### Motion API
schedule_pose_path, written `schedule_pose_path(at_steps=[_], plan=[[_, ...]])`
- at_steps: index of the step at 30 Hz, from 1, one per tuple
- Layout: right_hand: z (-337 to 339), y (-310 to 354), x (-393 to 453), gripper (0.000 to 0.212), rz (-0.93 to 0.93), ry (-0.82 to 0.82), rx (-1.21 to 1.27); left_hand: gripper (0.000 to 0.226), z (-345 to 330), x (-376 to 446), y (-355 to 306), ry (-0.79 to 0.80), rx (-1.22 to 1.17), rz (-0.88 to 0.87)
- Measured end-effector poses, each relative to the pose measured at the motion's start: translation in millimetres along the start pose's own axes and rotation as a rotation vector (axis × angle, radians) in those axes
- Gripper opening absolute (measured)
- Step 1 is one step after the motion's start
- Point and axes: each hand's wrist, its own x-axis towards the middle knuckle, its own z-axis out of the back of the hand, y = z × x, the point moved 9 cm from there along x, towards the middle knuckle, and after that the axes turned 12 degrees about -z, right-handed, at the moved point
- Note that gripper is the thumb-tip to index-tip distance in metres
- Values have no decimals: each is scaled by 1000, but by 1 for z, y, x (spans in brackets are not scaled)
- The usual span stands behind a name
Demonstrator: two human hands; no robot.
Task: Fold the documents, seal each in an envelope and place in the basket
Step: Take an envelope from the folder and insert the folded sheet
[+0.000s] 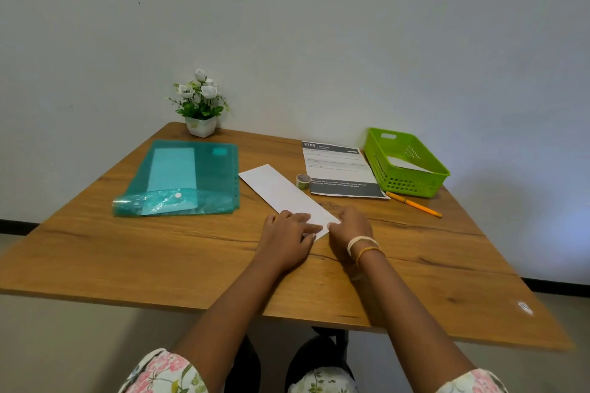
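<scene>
Fingers of my left hand (289, 233) and right hand (349, 226) lie flat, pressing the folded document's (287, 195) near end on the tabletop (127, 249); creasing seems underway. Next: an envelope, then the basket (405, 163) beyond my right fingers.

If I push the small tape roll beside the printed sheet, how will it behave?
The tape roll lies flat on its side face, so it would probably slide, not roll. It looks small, so likely light. Tipped onto its rim, it might roll.

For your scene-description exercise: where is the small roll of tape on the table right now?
In the head view, the roll of tape stands right of centre on the table, between the long white folded paper and the printed document.
</scene>
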Motion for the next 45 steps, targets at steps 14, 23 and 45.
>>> schedule_pose_path(at_steps=[14, 23, 45], plan=[[21, -10, 16, 18, -118, 91, 335, 44, 11, -4, 15, -220, -210, 77], [100, -26, -2, 23, 347, -503, 495, 62, 31, -18, 50, -608, -512, 269], [42, -75, 2, 23, 233, -137, 371, 45, 25, -15, 62, -179, 191, 398]])
